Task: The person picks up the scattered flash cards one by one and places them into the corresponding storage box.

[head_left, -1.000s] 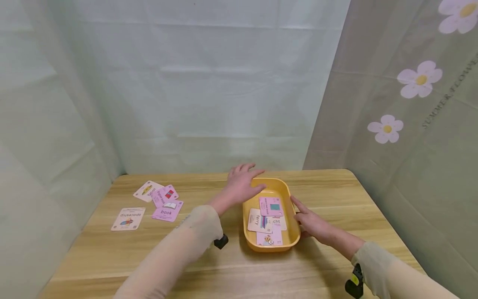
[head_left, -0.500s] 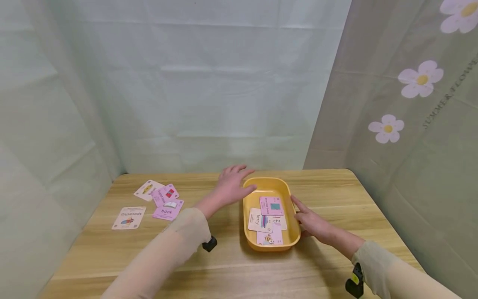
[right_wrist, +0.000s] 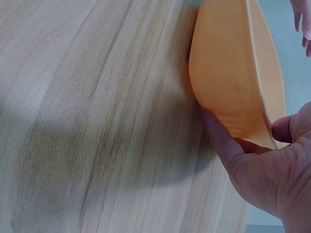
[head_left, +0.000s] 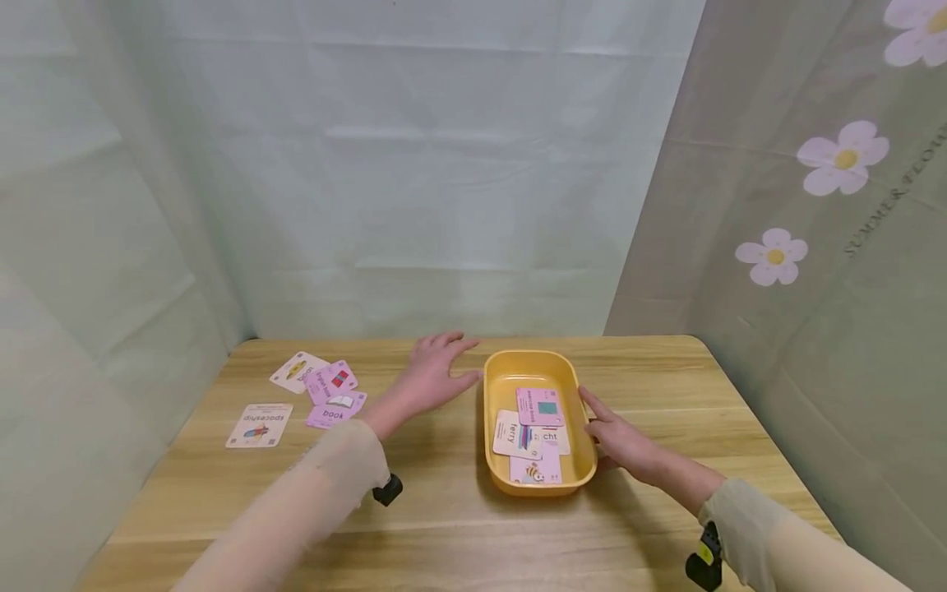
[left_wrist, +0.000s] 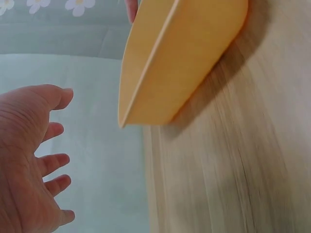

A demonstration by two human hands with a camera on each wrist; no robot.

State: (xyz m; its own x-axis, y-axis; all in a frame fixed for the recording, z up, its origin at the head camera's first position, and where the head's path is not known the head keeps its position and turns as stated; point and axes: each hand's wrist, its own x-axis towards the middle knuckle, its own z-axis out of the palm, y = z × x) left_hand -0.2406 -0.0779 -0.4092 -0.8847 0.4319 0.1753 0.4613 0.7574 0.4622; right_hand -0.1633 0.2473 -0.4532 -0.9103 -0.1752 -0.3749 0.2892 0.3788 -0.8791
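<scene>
An orange-yellow plastic tray (head_left: 497, 477) stands on the table with several flashcards in it, including an "exercise book" card (head_left: 538, 406) and a "ferry" card (head_left: 515, 434). My right hand (head_left: 625, 448) holds the tray by its right side. In the right wrist view the thumb is at the rim and the other fingers (right_wrist: 221, 136) lie along the outer wall. My left hand (head_left: 429, 374) hovers left of the tray, holding nothing; its fingers are spread and relaxed in the left wrist view. Left of it lie a pink "book" card (head_left: 334, 411) and an "English book" card (head_left: 330, 381).
A "spaceship" card (head_left: 259, 426) lies alone toward the wooden table's (head_left: 444, 534) left edge. Another card with a yellow picture (head_left: 297, 370) is partly covered by the pink cards. Pale curtains (head_left: 444, 205) hang behind and at both sides of the table.
My left hand has moved left, away from over the tray's far left corner toward the loose cards. The right hand and tray have stayed in place.
</scene>
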